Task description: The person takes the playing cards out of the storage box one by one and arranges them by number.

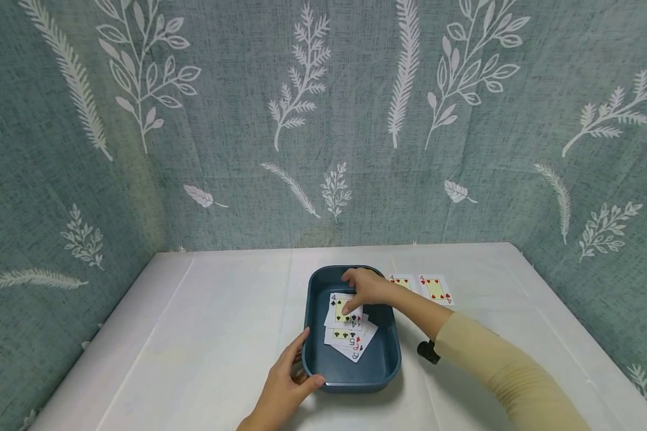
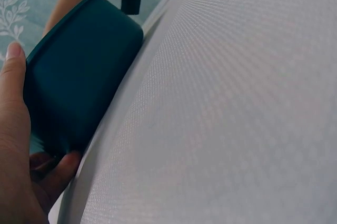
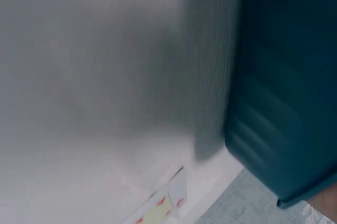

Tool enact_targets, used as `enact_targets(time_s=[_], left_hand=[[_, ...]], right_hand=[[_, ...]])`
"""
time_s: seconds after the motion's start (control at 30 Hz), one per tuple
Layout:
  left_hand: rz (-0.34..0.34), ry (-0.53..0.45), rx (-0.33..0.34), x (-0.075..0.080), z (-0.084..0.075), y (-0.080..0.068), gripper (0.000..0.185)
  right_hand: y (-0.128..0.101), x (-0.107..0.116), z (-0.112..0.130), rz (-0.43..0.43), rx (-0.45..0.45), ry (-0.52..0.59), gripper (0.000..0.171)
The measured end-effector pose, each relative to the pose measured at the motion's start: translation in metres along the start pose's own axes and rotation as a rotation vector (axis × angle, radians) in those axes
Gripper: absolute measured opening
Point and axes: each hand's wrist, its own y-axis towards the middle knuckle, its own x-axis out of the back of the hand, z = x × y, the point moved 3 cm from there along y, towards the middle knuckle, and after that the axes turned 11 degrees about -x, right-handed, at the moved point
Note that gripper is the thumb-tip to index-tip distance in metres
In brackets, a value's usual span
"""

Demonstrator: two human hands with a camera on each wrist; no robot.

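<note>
A dark blue-green plastic tray point(image 1: 350, 374) with rounded corners sits on the white table. My left hand point(image 1: 284, 383) grips its near left corner, thumb at the rim and fingers against the outer wall; the left wrist view shows this hand point(image 2: 21, 145) beside the tray's side point(image 2: 79, 61). Over the tray's far part, my right hand point(image 1: 372, 287) has its thumb and fingers spread apart. Its thumb tip overlaps the four of spades point(image 1: 338, 302), the top card. Beneath lie several overlapping playing cards point(image 1: 369, 332), one with clubs. In the right wrist view the right hand is mostly out of sight.
Two red four-of-hearts-like cards, the nearer partly hidden point(image 1: 404, 281) and the other whole point(image 1: 435, 290), lie right of the tray. A black object point(image 1: 428, 352) shows by the right sleeve point(image 1: 507, 371). Leaf-patterned cloth point(image 1: 237, 131) hangs behind the table point(image 1: 205, 335).
</note>
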Motion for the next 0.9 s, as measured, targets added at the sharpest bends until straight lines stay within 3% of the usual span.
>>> enact_targets(time_s=[0.2, 0.4, 0.9], left_hand=[[0.005, 0.002, 0.024, -0.002, 0.002, -0.001, 0.077], [0.003, 0.003, 0.035, -0.003, 0.002, -0.001, 0.077], [0.002, -0.004, 0.007, -0.001, -0.001, -0.001, 0.075]], right_hand=[[0.007, -0.013, -0.002, 0.059, -0.104, -0.005, 0.077], [0.007, -0.023, -0.001, 0.049, -0.191, -0.055, 0.079], [0.01, -0.029, 0.004, 0.063, -0.164, -0.061, 0.071]])
